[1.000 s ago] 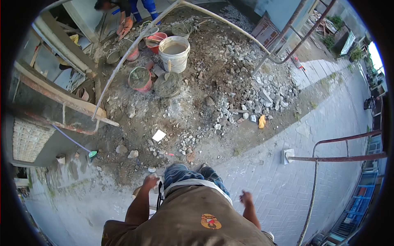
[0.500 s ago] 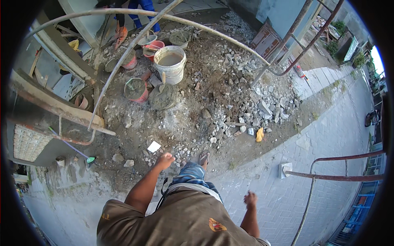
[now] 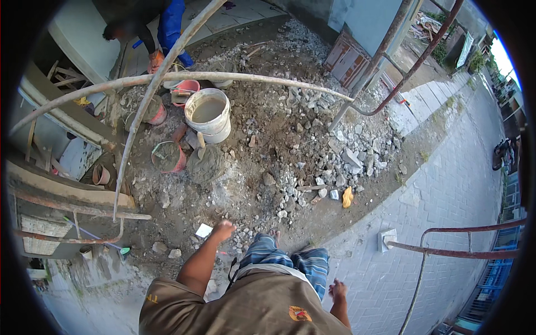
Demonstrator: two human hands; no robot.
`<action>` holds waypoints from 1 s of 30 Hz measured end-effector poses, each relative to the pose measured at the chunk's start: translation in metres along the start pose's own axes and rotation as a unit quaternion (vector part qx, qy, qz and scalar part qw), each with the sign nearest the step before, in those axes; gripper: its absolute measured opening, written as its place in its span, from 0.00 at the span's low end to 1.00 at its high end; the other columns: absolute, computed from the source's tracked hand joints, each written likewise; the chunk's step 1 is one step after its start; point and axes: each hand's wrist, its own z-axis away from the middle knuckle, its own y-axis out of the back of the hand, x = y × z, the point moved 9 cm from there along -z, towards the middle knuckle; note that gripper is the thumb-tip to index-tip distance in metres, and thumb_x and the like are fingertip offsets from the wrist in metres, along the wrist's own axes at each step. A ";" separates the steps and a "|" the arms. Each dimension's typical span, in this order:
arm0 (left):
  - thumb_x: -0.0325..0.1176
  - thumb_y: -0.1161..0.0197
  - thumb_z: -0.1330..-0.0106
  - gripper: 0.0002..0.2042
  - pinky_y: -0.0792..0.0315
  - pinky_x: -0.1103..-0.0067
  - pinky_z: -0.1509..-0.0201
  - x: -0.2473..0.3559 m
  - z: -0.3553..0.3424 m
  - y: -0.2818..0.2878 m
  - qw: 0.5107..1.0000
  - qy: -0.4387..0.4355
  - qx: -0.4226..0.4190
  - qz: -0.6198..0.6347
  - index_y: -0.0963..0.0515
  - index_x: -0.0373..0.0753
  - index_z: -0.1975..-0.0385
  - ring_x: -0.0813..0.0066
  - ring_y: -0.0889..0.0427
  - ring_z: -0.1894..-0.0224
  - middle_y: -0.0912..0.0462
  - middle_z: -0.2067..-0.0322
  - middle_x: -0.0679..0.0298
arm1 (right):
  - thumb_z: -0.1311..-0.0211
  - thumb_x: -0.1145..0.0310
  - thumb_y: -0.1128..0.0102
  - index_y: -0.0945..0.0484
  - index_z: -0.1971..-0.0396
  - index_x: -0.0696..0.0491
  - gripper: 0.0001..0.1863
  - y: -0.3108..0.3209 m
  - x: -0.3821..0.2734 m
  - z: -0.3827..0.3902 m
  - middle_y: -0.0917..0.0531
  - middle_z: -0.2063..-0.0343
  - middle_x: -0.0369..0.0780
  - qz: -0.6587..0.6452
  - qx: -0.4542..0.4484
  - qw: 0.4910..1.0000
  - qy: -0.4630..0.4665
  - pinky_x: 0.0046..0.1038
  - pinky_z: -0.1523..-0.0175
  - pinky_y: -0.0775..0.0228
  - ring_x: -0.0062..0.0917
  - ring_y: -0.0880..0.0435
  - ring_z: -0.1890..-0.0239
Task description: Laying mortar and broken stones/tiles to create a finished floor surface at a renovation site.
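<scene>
Swung forward since a second ago, the left hand (image 3: 224, 229) is loosely curled, appearing beside the white square (image 3: 204, 230) on the dirt (image 3: 184, 215); whether it or the half-curled right hand (image 3: 337, 290) holds anything, I cannot tell.

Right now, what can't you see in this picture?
In the head view:
Palm of the left hand: hidden by the curled hand itself.
Fingers of the right hand: too small and blurred to count.
Bottom inside the white bucket: grey liquid covers it.
Part of the co-worker: cut off by the top edge.
</scene>
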 end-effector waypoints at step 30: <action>0.43 0.30 0.39 0.18 0.21 0.73 0.67 0.101 0.178 -0.197 0.972 0.095 0.124 0.173 0.19 0.31 0.62 0.68 0.13 0.74 0.14 0.70 0.54 | 0.31 0.54 0.44 0.24 0.62 0.58 0.18 0.054 -0.374 -0.237 0.19 0.79 0.42 0.285 -0.139 0.938 0.144 0.29 0.82 0.33 0.25 0.24 0.83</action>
